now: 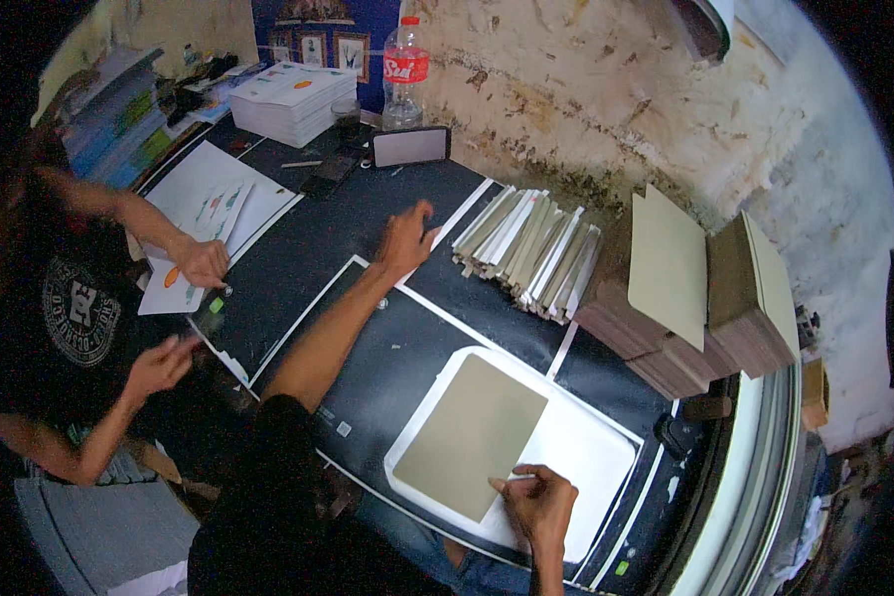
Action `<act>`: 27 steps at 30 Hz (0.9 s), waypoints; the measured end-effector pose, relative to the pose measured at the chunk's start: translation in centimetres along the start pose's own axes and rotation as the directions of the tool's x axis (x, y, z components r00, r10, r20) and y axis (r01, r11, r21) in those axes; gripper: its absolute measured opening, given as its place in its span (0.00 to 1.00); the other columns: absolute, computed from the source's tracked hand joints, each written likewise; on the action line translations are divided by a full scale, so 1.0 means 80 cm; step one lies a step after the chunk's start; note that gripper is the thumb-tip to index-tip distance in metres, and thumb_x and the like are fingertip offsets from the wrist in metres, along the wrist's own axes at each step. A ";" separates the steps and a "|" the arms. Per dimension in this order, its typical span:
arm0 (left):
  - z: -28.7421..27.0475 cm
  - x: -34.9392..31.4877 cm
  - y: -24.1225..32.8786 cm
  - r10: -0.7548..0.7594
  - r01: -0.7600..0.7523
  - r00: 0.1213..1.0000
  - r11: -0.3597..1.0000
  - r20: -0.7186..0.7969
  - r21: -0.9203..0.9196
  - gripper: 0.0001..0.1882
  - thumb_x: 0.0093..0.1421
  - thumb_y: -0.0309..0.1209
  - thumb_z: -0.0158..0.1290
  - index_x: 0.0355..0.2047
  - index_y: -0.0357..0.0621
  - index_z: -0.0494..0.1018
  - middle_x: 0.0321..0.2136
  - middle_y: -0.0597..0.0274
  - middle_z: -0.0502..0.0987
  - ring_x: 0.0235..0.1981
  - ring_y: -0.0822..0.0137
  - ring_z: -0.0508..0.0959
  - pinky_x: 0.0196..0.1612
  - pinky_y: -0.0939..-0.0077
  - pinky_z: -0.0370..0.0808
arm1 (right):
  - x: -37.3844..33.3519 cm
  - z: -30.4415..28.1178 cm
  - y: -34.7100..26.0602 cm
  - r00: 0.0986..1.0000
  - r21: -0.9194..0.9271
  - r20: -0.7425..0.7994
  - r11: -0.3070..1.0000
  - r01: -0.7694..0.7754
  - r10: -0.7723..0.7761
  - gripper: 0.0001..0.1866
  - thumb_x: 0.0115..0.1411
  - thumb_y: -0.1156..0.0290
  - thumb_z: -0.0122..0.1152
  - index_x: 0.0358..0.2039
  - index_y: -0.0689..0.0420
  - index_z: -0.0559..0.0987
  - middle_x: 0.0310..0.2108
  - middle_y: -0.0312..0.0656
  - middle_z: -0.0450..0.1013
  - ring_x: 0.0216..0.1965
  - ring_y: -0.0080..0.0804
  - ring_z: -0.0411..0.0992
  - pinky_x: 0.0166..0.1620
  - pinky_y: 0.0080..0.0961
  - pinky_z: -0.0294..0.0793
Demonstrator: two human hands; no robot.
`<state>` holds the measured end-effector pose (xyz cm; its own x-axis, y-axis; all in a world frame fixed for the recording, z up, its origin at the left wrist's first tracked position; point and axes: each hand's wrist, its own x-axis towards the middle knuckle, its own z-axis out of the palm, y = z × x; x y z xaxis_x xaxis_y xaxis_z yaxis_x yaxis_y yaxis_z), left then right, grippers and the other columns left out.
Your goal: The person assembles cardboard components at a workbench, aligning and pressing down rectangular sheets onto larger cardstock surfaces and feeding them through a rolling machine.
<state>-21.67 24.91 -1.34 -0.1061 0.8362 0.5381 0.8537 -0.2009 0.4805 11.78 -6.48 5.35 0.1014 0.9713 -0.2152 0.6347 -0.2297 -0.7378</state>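
A grey-beige rectangular board (472,437) lies on a larger white sheet with rounded corners (588,447), covering its left part. At the board's lower right edge, my right hand (541,505) has thumb and fingers drawn together in a pinch; what is between them, if anything, is too small to tell. My left arm stretches out across the black table (368,328). Its hand, my left hand (405,243), is over the table by a white strip, fingers apart and holding nothing. Nearest to it on the right is a row of narrow board and paper strips (526,248).
Tall stacks of brown board (646,318) stand at the right by the stained wall. A phone (410,147), plastic bottle (404,84) and paper stack (293,99) are at the back. On the left, a co-worker's hand (201,260) rests on printed sheets (209,194).
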 end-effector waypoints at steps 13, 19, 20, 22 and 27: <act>0.092 0.131 -0.038 0.101 -0.323 0.898 0.813 0.428 0.485 0.31 0.72 0.48 0.31 0.71 0.54 0.56 0.77 0.63 0.35 0.76 0.57 0.43 0.71 0.31 0.42 | 0.012 -0.001 -0.012 0.984 -0.010 0.039 0.985 -0.175 0.175 0.22 0.47 0.80 0.79 0.32 0.61 0.69 0.21 0.48 0.81 0.23 0.24 0.79 0.30 0.22 0.78; 0.084 0.143 -0.043 0.054 -0.300 0.895 0.808 0.443 0.507 0.33 0.72 0.52 0.28 0.74 0.59 0.50 0.77 0.69 0.33 0.76 0.58 0.43 0.72 0.30 0.41 | 0.009 -0.002 -0.012 0.990 0.038 0.054 0.990 -0.136 0.134 0.22 0.49 0.77 0.78 0.35 0.58 0.69 0.21 0.45 0.81 0.24 0.29 0.81 0.31 0.24 0.78; 0.084 0.144 -0.043 0.048 -0.290 0.892 0.824 0.450 0.487 0.33 0.72 0.53 0.28 0.74 0.59 0.49 0.77 0.69 0.33 0.76 0.58 0.42 0.72 0.31 0.40 | 0.010 -0.002 -0.013 0.988 0.047 0.054 0.988 -0.145 0.142 0.22 0.49 0.78 0.78 0.35 0.58 0.69 0.21 0.45 0.81 0.25 0.29 0.81 0.31 0.24 0.79; 0.087 0.147 -0.038 0.018 -0.279 0.881 0.826 0.472 0.489 0.34 0.72 0.55 0.26 0.75 0.61 0.45 0.77 0.71 0.31 0.76 0.59 0.41 0.73 0.33 0.39 | 0.011 -0.003 -0.013 0.985 0.041 0.057 0.985 -0.168 0.166 0.22 0.49 0.78 0.77 0.35 0.58 0.69 0.22 0.46 0.82 0.26 0.29 0.82 0.32 0.23 0.79; 0.086 0.153 -0.038 0.006 -0.275 0.876 0.828 0.482 0.489 0.34 0.72 0.56 0.26 0.75 0.62 0.46 0.77 0.71 0.32 0.76 0.59 0.43 0.73 0.33 0.38 | 0.009 -0.002 -0.005 0.989 0.089 0.066 0.987 -0.137 0.132 0.21 0.51 0.80 0.76 0.36 0.59 0.69 0.24 0.46 0.82 0.27 0.29 0.82 0.33 0.24 0.80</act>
<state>-22.07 39.30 -0.97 0.1582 0.9774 0.1404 0.9852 -0.1467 -0.0885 11.77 -5.66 5.59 0.1333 0.9264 -0.3522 0.5444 -0.3654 -0.7551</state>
